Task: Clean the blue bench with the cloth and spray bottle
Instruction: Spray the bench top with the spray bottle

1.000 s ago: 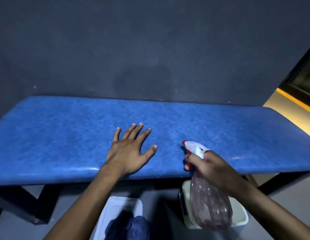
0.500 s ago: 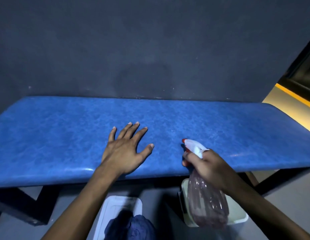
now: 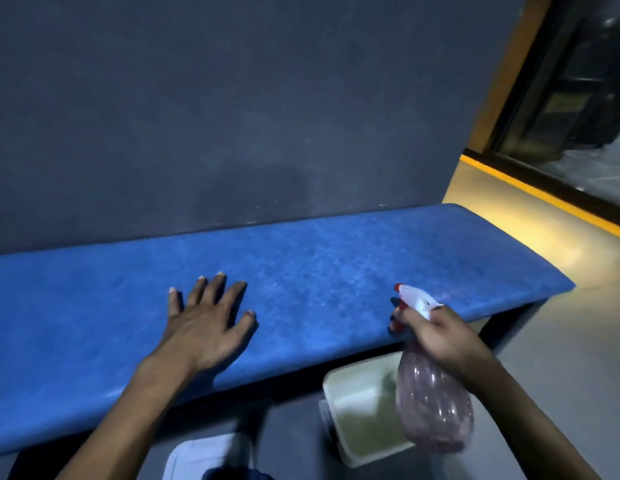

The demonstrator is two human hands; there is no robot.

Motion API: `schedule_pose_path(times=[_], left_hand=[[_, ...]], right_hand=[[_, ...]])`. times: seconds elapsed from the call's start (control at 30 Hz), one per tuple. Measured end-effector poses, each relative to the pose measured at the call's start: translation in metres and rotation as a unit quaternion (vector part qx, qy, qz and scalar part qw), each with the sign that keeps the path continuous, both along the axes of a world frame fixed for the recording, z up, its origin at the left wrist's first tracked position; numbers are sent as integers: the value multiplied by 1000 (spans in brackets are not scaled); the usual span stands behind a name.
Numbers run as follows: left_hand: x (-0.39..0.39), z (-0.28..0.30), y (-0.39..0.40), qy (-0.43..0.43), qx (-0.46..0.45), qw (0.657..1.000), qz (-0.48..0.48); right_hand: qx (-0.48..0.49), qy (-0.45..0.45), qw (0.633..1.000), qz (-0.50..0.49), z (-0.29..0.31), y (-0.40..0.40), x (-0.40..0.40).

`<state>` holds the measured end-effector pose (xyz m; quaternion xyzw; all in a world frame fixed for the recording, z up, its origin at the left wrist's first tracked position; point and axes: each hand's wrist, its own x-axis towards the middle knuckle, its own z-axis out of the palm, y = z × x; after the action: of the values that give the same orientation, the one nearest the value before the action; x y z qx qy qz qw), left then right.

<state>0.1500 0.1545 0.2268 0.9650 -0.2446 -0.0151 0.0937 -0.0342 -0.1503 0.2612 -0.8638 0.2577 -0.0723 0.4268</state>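
The blue bench [image 3: 319,268] runs across the view against a dark wall. My left hand [image 3: 206,323] lies flat on its seat, fingers spread, holding nothing. My right hand [image 3: 440,336] grips the neck of a spray bottle [image 3: 431,407] with a pinkish clear body and a white head with a red nozzle, held over the bench's front edge, nozzle pointing left over the seat. A dark blue cloth [image 3: 236,474] shows only as a sliver at the bottom edge.
Two white plastic tubs stand on the grey floor below the bench: one [image 3: 364,410] under the bottle, one [image 3: 204,459] at the bottom holding the cloth. Right of the bench end is a yellow-edged ledge [image 3: 530,202] and a dark glass door.
The view has swung to the right and tilted, so the bench's right end and the doorway show more. Both hands keep their poses; the bottle stays in my right hand.
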Motion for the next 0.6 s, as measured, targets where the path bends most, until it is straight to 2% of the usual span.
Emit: schedule_pose_path(times=[0.17, 0.27, 0.37, 0.5, 0.6], left_hand=[[-17, 9, -110, -15, -65, 991, -113], [-19, 3, -157, 3, -63, 990, -125], [-15, -10, -169, 1, -27, 993, -112], [-12, -17, -169, -3, -30, 993, -112], [-14, -17, -169, -6, -35, 993, -110]], right_hand=[[-54, 9, 997, -57, 16, -43, -8], [-52, -2, 995, -82, 17, -53, -8], [-51, 15, 996, -73, 14, -54, -7], [-77, 65, 995, -27, 9, -45, -3], [-84, 53, 995, -22, 6, -34, -1]])
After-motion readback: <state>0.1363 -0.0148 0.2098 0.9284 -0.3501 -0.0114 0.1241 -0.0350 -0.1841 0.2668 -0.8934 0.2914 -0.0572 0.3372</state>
